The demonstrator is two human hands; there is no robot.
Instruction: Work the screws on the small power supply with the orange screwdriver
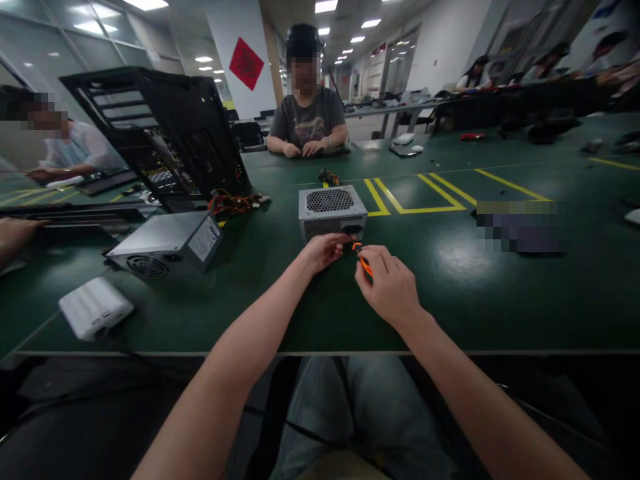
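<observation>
My right hand is closed around the orange and black handle of a screwdriver, whose tip points toward my left hand and the power supply. Curled fingers of my left hand are at the lower front of the grey computer power supply, near the screwdriver's tip. Whatever those fingers pinch, if anything, is too small to make out. The power supply stands on the green table, its round perforated grille facing up and its socket side toward me. A bundle of cables lies behind it.
Left of my arms sit a second power supply and a white box-shaped device with a cable. Behind them stands a tilted black computer case. Yellow tape lines mark the green table. Across it sits a person.
</observation>
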